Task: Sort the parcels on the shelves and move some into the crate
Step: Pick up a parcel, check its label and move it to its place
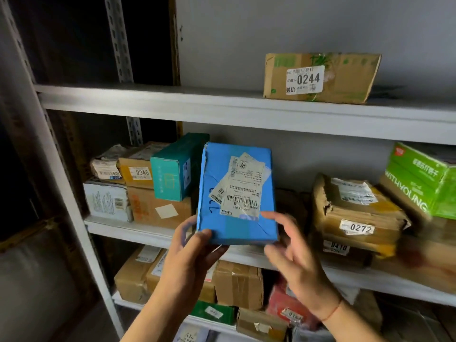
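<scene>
A flat blue parcel [237, 193] with white shipping labels stands upright in front of the middle shelf [128, 229]. My left hand [195, 253] grips its lower left corner, thumb on the front face and fingers underneath. My right hand [293, 253] hovers at the parcel's lower right edge with fingers spread and slightly blurred; whether it touches the parcel I cannot tell. No crate is in view.
A teal box [172, 169] leans on brown cartons marked 0346 [138, 172] at left. A torn carton 0272 [355, 213] and a green box [419, 178] sit at right. Carton 0244 [318, 77] stands on the top shelf [172, 102]. More parcels fill the lower shelf.
</scene>
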`<state>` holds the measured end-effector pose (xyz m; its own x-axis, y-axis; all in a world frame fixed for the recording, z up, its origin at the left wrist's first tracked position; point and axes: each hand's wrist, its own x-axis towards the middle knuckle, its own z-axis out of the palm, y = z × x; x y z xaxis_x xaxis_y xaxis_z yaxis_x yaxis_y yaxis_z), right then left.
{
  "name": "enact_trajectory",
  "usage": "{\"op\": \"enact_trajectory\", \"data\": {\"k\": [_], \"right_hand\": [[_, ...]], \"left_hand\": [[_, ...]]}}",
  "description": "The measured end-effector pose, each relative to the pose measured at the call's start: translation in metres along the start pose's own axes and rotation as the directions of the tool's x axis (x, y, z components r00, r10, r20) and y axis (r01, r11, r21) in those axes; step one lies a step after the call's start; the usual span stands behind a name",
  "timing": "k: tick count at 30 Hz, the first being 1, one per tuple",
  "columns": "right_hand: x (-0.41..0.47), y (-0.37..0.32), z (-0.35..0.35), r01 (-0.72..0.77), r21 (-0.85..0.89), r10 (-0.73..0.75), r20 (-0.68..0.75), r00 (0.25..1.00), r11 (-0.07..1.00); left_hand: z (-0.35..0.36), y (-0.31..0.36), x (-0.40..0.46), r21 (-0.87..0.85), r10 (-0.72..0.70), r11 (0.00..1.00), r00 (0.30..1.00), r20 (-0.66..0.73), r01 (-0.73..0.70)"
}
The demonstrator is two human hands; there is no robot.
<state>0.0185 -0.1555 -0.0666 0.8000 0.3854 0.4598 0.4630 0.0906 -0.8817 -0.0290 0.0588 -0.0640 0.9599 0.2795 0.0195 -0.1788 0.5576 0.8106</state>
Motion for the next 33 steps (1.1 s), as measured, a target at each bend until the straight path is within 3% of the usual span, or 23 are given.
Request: {"op": "enact_trajectory", "data": {"k": [5, 12, 15, 17, 19, 21, 22, 25, 27, 30, 33], "right_hand": [[0.026, -0.032, -0.003, -0.103, 0.198, 0.119, -0.075, 0.99, 0.975], [0.04, -0.071, -0.005, -0.058, 0.167, 0.081, -0.137, 0.987, 0.984], [0.031, -0.082, -0.005, 0.013, 0.147, -0.002, -0.078, 0.997, 0.989], [0.036, -0.087, -0.006, -0.009, 0.234, 0.016, -0.029, 0.999, 0.972], [0.043, -0.087, -0.011, -0.126, 0.394, 0.109, 0.064, 0.992, 0.91], [0.051, -0.081, -0.006, -0.247, 0.424, 0.201, 0.151, 0.968, 0.871], [0.053, -0.069, -0.004, -0.292, 0.433, 0.237, 0.178, 0.955, 0.853], [0.045, -0.049, 0.013, -0.465, 0.609, 0.365, 0.29, 0.884, 0.642], [0.043, -0.047, 0.018, -0.508, 0.646, 0.496, 0.222, 0.839, 0.569], [0.051, -0.05, 0.01, -0.545, 0.631, 0.651, 0.082, 0.755, 0.552], [0.053, -0.064, 0.006, -0.573, 0.581, 0.681, 0.043, 0.731, 0.579]], "left_hand": [[0.025, 0.02, -0.01, 0.104, 0.019, 0.995, 0.998, -0.053, -0.013], [0.048, 0.063, -0.028, 0.401, 0.094, 0.912, 0.996, -0.004, -0.084], [0.036, 0.069, -0.053, 0.675, 0.339, 0.685, 0.94, 0.037, -0.273], [0.036, 0.071, -0.072, 0.755, 0.557, 0.483, 0.821, 0.126, -0.444], [0.043, 0.066, -0.086, 0.823, 0.717, 0.157, 0.636, 0.286, -0.547], [0.055, 0.054, -0.092, 0.81, 0.775, -0.134, 0.448, 0.444, -0.571], [0.063, 0.047, -0.091, 0.787, 0.771, -0.22, 0.392, 0.503, -0.576], [0.079, 0.042, -0.076, 0.725, 0.717, -0.348, 0.329, 0.615, -0.594], [0.078, 0.055, -0.057, 0.736, 0.697, -0.333, 0.373, 0.613, -0.589], [0.062, 0.082, -0.029, 0.819, 0.623, -0.153, 0.59, 0.514, -0.553], [0.054, 0.094, -0.021, 0.833, 0.524, -0.096, 0.684, 0.507, -0.544]]}}
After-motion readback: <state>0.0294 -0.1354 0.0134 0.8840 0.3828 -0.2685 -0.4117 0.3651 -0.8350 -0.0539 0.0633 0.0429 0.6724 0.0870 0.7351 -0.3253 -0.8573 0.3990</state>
